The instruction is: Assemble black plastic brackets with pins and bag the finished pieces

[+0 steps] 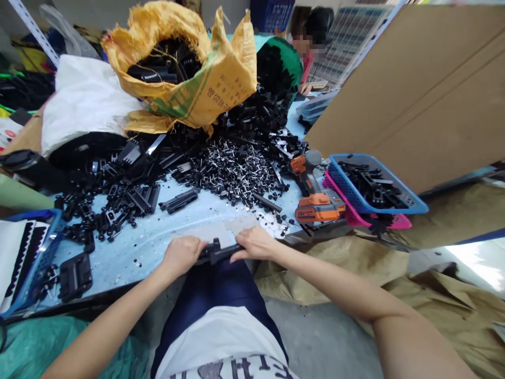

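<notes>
Left hand (183,256): I'm gripping a black part (223,255)
Right hand (254,243): gripping its other end — seemingly unfinished
Pins (236,168): many are lying loose

The work table (122,266) has a light-blue surface. On its right side stands a large brown cardboard sheet (426,95), and beyond its edge there is a wire rack (351,47). At the far left, 1 white post (34,30) with holes is visible. The floor (323,337) is grey, with crumpled brown sheeting (445,310) on the right. Near it, a bright patch of light (481,263) shines.
</notes>
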### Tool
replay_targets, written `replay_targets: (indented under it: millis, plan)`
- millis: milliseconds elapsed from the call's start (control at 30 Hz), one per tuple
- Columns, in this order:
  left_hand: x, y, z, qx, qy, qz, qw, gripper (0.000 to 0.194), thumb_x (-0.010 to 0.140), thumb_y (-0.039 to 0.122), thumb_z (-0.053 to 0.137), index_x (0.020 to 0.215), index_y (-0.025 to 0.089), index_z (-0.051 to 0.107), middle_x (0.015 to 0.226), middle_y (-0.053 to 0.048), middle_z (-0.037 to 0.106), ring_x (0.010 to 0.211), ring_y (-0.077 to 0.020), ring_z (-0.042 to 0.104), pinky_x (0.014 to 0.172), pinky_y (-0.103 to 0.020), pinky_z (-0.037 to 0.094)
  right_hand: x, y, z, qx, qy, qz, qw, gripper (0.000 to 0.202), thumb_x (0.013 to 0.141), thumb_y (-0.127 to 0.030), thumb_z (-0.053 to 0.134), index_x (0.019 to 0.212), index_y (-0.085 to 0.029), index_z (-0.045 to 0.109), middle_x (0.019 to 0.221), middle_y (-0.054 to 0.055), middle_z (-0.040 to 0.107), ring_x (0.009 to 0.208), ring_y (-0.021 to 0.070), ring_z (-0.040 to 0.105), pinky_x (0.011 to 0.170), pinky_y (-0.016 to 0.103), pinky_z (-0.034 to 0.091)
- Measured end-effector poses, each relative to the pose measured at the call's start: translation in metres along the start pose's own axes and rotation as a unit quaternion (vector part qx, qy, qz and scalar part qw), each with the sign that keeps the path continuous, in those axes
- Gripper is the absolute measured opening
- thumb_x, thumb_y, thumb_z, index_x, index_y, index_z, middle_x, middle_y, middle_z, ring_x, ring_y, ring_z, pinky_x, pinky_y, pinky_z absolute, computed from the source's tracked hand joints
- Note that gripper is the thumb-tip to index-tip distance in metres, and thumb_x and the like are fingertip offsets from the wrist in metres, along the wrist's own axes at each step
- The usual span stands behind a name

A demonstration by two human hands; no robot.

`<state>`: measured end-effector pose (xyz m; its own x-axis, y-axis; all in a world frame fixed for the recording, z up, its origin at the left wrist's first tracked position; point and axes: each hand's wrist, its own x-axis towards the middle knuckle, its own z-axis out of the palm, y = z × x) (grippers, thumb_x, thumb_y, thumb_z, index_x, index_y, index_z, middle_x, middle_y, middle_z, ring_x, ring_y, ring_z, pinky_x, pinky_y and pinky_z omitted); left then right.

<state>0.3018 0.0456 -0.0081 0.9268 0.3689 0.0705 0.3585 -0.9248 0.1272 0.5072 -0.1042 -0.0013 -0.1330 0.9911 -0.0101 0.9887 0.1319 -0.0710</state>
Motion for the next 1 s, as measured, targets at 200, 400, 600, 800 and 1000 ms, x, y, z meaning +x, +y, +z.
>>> replay_targets:
  millis: [200,400,600,800,1000]
  plan:
    - [-0.052,0.016,-0.035,-0.258,0.132,0.203,0.935,0.060,0.095,0.049,0.011,0.063,0.017,0.051,0.051,-0.003,0.051,0.047,-0.0127,0.048,0.048,-0.025,0.031,-0.011,-0.040,-0.015,0.238,0.129,-0.214,0.938,0.067,0.088,-0.066,0.004,0.056,-0.020,0.041,0.048,0.001,0.042,0.047,0.0126,0.042,0.048,0.028,0.027]
    - [-0.071,0.063,-0.050,-0.445,0.246,0.197,0.838,0.056,0.093,0.051,0.008,0.070,0.019,0.048,0.051,0.000,0.048,0.047,-0.0110,0.045,0.049,-0.025,0.034,0.013,-0.112,-0.009,0.518,0.333,-0.262,0.743,0.048,0.091,-0.057,0.017,0.069,-0.022,0.041,0.056,0.000,0.047,0.051,0.0133,0.046,0.051,0.027,0.037]
    - [-0.042,0.045,-0.002,-0.240,0.400,0.214,0.858,0.056,0.092,0.054,0.018,0.120,0.017,0.051,0.089,-0.011,0.065,0.087,-0.0205,0.062,0.069,-0.031,0.049,0.065,-0.111,0.042,0.552,0.421,-0.040,0.719,0.046,0.092,-0.053,0.012,0.112,-0.026,0.045,0.123,0.010,0.045,0.113,0.0225,0.046,0.094,0.046,0.040]
    - [0.021,-0.038,0.036,0.001,0.205,0.102,0.973,0.071,0.083,0.067,0.030,0.125,0.014,0.052,0.101,-0.016,0.063,0.092,-0.0252,0.061,0.079,-0.035,0.047,0.135,0.005,0.035,0.241,0.339,0.117,0.902,0.029,0.090,-0.040,0.036,0.102,-0.019,0.052,0.121,0.014,0.050,0.117,0.0249,0.043,0.098,0.044,0.034]
    - [0.072,-0.085,0.048,0.073,0.069,0.041,0.994,0.057,0.084,0.050,0.050,0.127,0.014,0.049,0.123,-0.020,0.053,0.122,-0.0314,0.043,0.100,-0.045,0.034,0.204,0.071,-0.004,0.074,0.200,0.097,0.972,0.031,0.092,-0.030,0.038,0.116,-0.013,0.048,0.116,0.013,0.054,0.106,0.0229,0.045,0.092,0.036,0.037]
